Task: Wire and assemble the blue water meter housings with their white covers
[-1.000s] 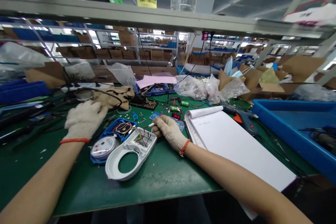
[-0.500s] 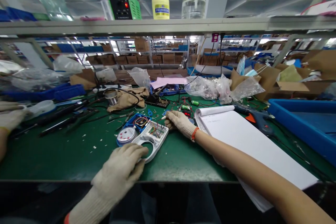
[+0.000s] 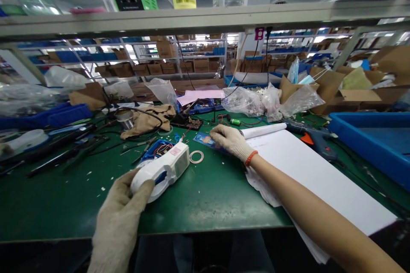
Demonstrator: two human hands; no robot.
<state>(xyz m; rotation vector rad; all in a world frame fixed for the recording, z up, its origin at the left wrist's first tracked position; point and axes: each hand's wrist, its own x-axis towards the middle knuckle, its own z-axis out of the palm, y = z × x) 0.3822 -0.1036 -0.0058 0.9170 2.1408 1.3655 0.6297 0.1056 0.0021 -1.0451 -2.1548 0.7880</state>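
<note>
The left hand [image 3: 123, 213] clamps its grip on the white cover [image 3: 162, 170], tilted on edge over the blue base [image 3: 156, 148]; wires join the two, so a sharp pull could tear them. The cover lies at one o'clock from that hand. At two o'clock, the right hand [image 3: 229, 141] presses flat, fingers together, on a blue card [image 3: 203, 139] on the worktop [image 3: 205, 196].

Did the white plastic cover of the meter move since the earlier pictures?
Yes. The white plastic cover, earlier lying open-side up on the green table mat, is now turned over, closed onto the blue base, held by the left hand.
</note>
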